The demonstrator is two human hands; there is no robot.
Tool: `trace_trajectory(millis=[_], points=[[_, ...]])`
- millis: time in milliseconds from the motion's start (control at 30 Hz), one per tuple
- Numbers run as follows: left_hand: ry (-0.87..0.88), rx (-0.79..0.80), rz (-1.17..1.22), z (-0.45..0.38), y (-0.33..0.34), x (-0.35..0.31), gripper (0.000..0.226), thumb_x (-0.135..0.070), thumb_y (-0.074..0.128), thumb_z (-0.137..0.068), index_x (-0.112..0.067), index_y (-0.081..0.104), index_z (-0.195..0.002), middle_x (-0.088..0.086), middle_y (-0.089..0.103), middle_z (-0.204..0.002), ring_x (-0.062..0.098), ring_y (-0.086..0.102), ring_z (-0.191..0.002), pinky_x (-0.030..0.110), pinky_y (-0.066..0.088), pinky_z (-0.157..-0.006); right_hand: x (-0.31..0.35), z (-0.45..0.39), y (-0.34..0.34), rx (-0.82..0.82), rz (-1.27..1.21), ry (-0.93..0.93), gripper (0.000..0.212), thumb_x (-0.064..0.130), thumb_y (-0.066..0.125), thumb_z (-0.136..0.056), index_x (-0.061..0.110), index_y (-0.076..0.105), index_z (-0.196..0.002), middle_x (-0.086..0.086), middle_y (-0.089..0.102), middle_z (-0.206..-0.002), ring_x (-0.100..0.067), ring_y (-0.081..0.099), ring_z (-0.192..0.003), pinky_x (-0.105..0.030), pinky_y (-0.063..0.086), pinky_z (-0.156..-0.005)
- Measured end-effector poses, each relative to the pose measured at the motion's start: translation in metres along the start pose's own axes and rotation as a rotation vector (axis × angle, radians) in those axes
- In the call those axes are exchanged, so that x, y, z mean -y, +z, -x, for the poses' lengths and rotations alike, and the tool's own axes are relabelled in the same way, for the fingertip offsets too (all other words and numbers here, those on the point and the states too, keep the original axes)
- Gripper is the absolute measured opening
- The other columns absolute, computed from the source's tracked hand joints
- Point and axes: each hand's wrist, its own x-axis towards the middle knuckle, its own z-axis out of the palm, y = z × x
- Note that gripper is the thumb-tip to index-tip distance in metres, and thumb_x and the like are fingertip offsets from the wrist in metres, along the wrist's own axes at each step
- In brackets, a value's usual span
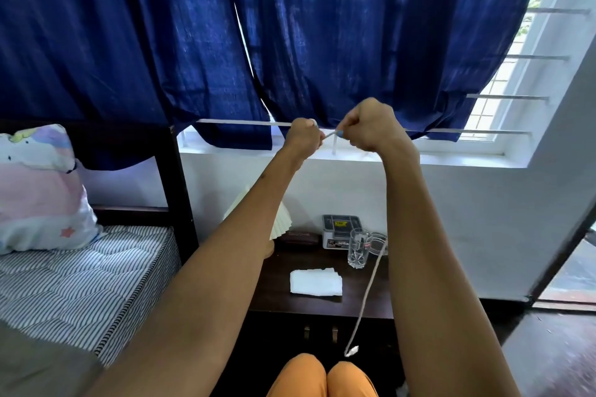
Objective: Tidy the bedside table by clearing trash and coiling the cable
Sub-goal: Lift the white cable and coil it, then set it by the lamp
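Both my arms are raised in front of the blue curtain. My left hand [304,135] and my right hand [371,129] are fists close together, each closed on the white cable, with a short stretch taut between them. The rest of the cable [367,296] hangs down behind my right forearm, and its white plug dangles above my knees. Below stands the dark wooden bedside table [361,303] with a folded white tissue [315,282] lying on it.
On the table stand a clear glass mug [358,248], a small grey clock box [338,230], a dark case [298,238] and a pleated white lamp shade [280,222]. A bed with striped mattress [80,277] and pillow [38,190] is at left. A window sill runs behind.
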Motion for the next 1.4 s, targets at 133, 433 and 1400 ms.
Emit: trace_trajectory(millis=[133, 433, 1400], points=[[-0.016, 0.117, -0.012, 0.008, 0.003, -0.007, 0.024, -0.001, 0.033, -0.091, 0.0, 0.056, -0.085, 0.006, 0.047, -0.065, 0.014, 0.042, -0.058, 0.021, 0.04, -0.057, -0.001, -0.003, 0.0, -0.112, -0.054, -0.185, 0.014, 0.007, 0.06, -0.089, 0.007, 0.074, -0.092, -0.004, 0.065, -0.086, -0.014, 0.057, -0.079, -0.007, 0.036, -0.055], [-0.059, 0.405, 0.321, 0.03, -0.012, -0.012, 0.032, -0.003, 0.03, -0.095, 0.007, 0.059, -0.103, 0.005, 0.048, -0.069, 0.012, 0.044, -0.06, 0.022, 0.044, -0.062, -0.025, -0.011, 0.004, -0.195, -0.444, -0.237, 0.008, 0.011, 0.071, -0.081, 0.01, 0.071, -0.089, 0.003, 0.068, -0.074, -0.001, 0.063, -0.063, -0.012, 0.048, -0.06], [-0.254, 0.407, 0.763, 0.018, 0.004, -0.018, 0.02, 0.003, 0.037, -0.097, 0.009, 0.056, -0.097, 0.004, 0.066, -0.06, 0.008, 0.064, -0.055, 0.023, 0.057, -0.057, -0.061, -0.004, 0.063, 0.093, -1.451, 0.397, 0.013, 0.018, 0.054, -0.094, 0.011, 0.064, -0.091, 0.002, 0.055, -0.064, -0.003, 0.05, -0.048, -0.014, 0.046, -0.047]])
